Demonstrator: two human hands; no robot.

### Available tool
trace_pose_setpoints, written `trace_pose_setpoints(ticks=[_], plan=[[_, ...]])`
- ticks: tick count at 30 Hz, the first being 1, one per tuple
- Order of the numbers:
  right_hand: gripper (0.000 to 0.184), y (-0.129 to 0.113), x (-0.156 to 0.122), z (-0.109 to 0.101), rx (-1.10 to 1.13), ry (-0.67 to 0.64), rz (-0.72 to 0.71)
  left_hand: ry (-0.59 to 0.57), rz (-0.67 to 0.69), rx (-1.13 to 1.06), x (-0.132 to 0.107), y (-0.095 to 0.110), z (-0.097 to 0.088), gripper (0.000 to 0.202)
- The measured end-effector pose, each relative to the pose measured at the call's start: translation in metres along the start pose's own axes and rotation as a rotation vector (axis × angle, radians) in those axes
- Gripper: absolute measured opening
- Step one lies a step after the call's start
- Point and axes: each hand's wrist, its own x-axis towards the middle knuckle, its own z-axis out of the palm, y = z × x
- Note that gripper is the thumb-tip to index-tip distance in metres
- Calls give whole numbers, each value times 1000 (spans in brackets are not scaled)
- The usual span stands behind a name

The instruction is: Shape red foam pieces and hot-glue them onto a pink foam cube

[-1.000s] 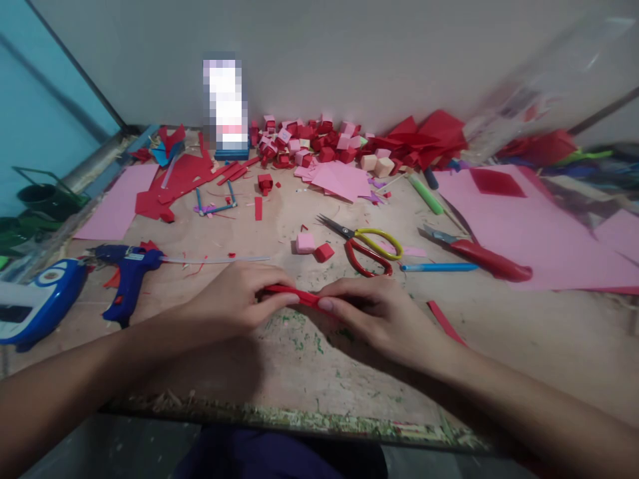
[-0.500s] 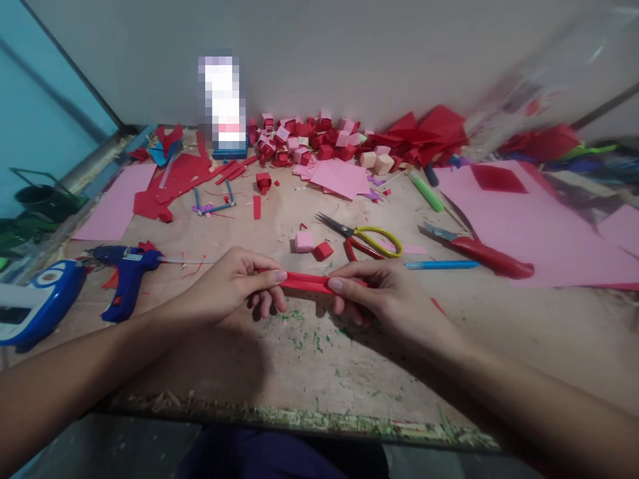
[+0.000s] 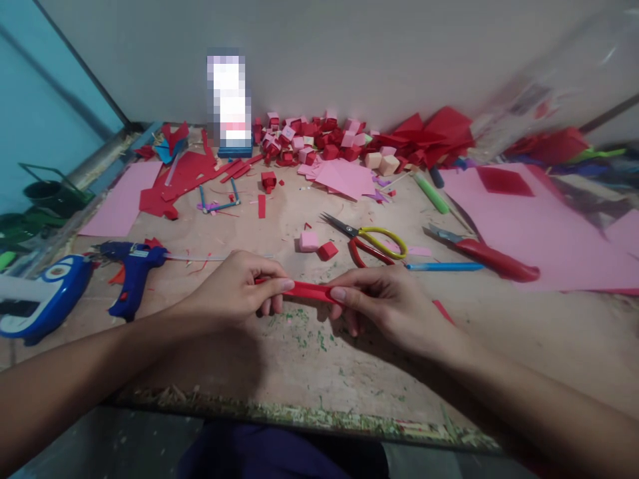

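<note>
A blue glue gun lies at the left of a scrap-strewn wooden worktop set against a pale wall, where the left hand and right hand pinch opposite ends of a red paper strip just above the surface, scissors and pink paper sheets beyond.

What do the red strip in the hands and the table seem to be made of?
Red strip: likely matte paper or thin foam sheet; flat and dull, pinched by the left hand and right hand. Table: probably bare chipboard or plywood, with a rough, crumbling front edge.
</note>
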Motion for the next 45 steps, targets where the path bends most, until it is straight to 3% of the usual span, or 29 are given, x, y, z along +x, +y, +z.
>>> trace_pose_setpoints(ticks=[6,9,12,16,22,26,30,35,39,45], plan=[[25,-5,4,0,27,-37,44,-38,46,88,-1,-5,-2,28],[27,-5,5,-2,86,-43,70,75,355,392,-1,-11,-2,15],[30,-4,6,-4,140,-51,93,119,716,665,-1,-17,-2,29],[30,-3,7,-4,167,-65,110,164,874,802,-1,-22,-1,15],[29,-4,7,-4,178,-84,125,184,874,832,-1,-21,-2,14],[28,-4,6,-6,160,-108,109,134,848,874,-2,-22,-4,17],[26,-4,5,-5,48,-85,77,126,827,891,-2,-23,-4,17],[19,-4,-1,-1,-394,103,-244,120,802,855,1,-26,-2,16],[11,1,-2,0,-554,54,-422,125,753,835,3,-26,0,17],[14,10,3,3,-698,79,-585,74,704,885,7,-28,1,20]])
